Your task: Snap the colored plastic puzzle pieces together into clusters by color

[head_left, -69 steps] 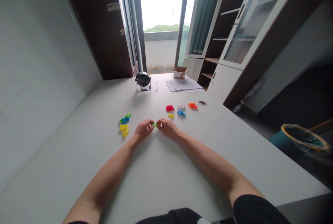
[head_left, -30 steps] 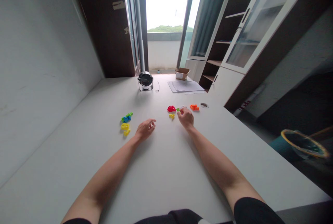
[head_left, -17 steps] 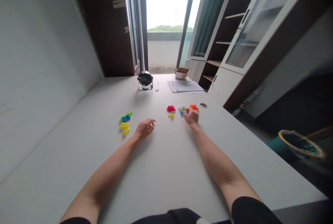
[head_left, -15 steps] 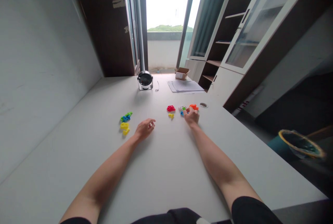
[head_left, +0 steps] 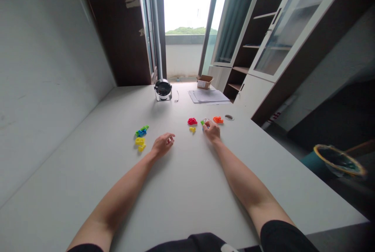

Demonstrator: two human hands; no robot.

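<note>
My right hand is over a small group of plastic pieces, its fingers pinched on a small green plastic piece. A clear or white piece shows just behind those fingers, and blue pieces under the hand are mostly hidden. Right of it lie orange pieces; to its left are red pieces and a yellow piece. My left hand rests on the table, empty, fingers loosely curled and apart from the thumb. Farther left sit green and blue pieces and yellow pieces.
On the white table a round black-and-silver device stands at the back. Sheets of paper and an open cardboard box lie behind the pieces. A round hole is near the right edge. A bin stands beyond that edge.
My right hand has shifted slightly left, away from the orange pieces, and the green piece has moved left with its fingertips. My left hand has stayed in place.
</note>
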